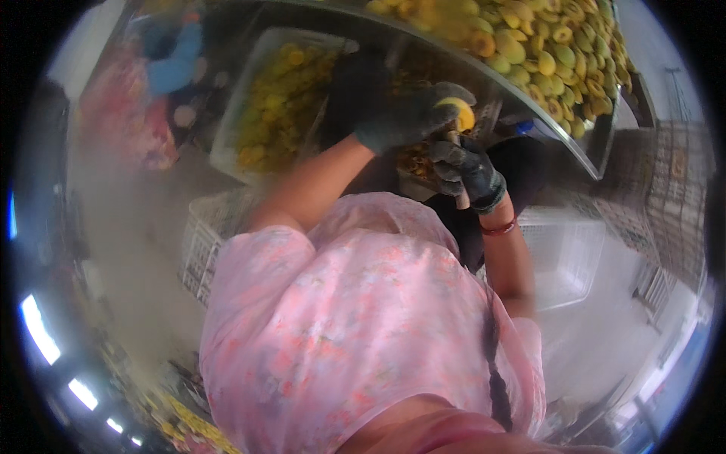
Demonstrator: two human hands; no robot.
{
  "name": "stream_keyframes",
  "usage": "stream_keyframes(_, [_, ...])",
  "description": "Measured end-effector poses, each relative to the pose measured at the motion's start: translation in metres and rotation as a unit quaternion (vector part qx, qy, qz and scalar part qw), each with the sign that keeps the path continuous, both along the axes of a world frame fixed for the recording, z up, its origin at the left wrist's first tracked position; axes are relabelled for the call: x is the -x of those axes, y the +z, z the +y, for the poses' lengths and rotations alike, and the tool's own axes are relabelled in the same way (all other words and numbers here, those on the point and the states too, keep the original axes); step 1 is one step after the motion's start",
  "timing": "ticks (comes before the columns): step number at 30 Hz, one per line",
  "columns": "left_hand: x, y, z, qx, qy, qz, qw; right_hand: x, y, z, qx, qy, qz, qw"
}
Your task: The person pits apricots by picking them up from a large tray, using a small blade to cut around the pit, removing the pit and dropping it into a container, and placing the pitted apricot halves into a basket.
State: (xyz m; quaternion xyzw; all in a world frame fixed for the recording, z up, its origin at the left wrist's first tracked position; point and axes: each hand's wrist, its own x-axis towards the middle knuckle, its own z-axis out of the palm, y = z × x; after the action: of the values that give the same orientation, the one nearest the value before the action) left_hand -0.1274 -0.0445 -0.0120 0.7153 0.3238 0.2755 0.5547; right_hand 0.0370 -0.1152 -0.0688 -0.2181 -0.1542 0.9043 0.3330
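Wearing a dark glove, my left hand (422, 110) holds a yellow halved fruit (463, 115) between thumb and fingers. My right hand (466, 173), gloved too, is closed around the wooden handle (463, 200) of a small tool just below the fruit. The tool's working end meets the fruit or lies very near it; its shape cannot be made out. Below both hands is a container with small brown pieces (417, 162). Many halved green-yellow fruits (544, 63) are heaped on a metal-edged table (553, 122) beyond my hands.
A white tub (231, 133) of yellow fruit pieces stands left of my hands. A white plastic crate (201, 249) is at my left side, a translucent bin (573, 261) at my right. Stacked crates (675, 193) stand far right. Another person in blue sleeves (173, 62) is at upper left.
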Motion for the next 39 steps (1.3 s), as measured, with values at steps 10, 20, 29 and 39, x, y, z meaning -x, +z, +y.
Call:
stream_keyframes(10, [-0.008, -0.06, 0.011, -0.178, 0.091, -0.034, 0.979, 0.019, -0.047, 0.004, -0.359, -0.196, -0.287, 0.866])
stream_keyframes(20, [-0.012, -0.076, 0.024, 0.238, 0.207, -0.28, 0.907, 0.026, -0.04, 0.012, -0.572, -0.211, -0.464, 0.643])
stream_keyframes(29, [0.053, -0.092, 0.041, 0.136, 0.327, -0.317, 0.88, 0.02, -0.049, 0.016, -0.2, -0.226, -0.315, 0.9])
stream_keyframes(39, [0.037, -0.058, 0.015, -0.179, 0.269, -0.088, 0.942, 0.054, -0.026, 0.032, -0.644, -0.11, -0.621, 0.433])
